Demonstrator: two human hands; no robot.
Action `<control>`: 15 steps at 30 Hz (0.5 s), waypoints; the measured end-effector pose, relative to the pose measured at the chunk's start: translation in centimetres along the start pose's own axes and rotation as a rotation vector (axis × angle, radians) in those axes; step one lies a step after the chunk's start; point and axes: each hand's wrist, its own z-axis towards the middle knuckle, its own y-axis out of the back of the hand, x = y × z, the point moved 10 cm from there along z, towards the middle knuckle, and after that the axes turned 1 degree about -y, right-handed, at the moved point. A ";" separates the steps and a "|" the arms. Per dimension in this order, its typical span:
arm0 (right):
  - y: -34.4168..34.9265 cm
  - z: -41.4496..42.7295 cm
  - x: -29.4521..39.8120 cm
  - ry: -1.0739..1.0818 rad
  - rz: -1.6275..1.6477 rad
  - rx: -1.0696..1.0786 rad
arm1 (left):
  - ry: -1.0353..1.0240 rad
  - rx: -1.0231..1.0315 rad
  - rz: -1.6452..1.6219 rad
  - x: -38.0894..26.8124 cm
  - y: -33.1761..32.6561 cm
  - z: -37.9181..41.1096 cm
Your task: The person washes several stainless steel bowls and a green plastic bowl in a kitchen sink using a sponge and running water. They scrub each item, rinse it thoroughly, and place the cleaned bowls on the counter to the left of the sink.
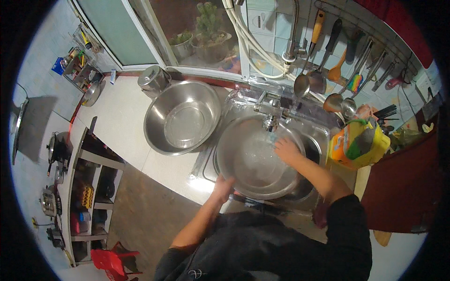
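Observation:
A wide stainless steel basin (pixel 258 159) rests over the metal sink (pixel 318 140), beneath the faucet (pixel 270 119). My left hand (pixel 224 189) grips the basin's near left rim. Just below the faucet spout, my right hand (pixel 286 150) is over the basin's right side, its fingers in or near the running water; whether it holds anything I cannot tell. A little water shows in the basin. To the left, a second stainless steel basin (pixel 184 121) stands on the white counter.
A lidded metal pot (pixel 153 80) stands behind the second basin. Ladles (pixel 301 85) and spatulas hang on the tiled wall. A cut yellow plastic jug (pixel 362 144) stands right of the sink. A red plastic stool (pixel 110 261) is on the floor, lower left.

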 end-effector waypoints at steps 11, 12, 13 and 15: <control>8.0 -2.2 12.6 0.244 1.329 0.293 | 0.247 0.229 -0.147 3.5 0.6 2.6; 9.6 -0.9 12.6 0.260 1.335 0.105 | 0.199 0.268 -0.129 3.5 0.4 2.8; 10.7 0.1 12.6 0.269 1.337 -0.082 | 0.205 0.299 -0.105 3.0 0.0 2.4; 11.7 1.9 12.4 0.278 1.149 -0.329 | 0.219 0.356 -0.061 2.2 -0.7 1.3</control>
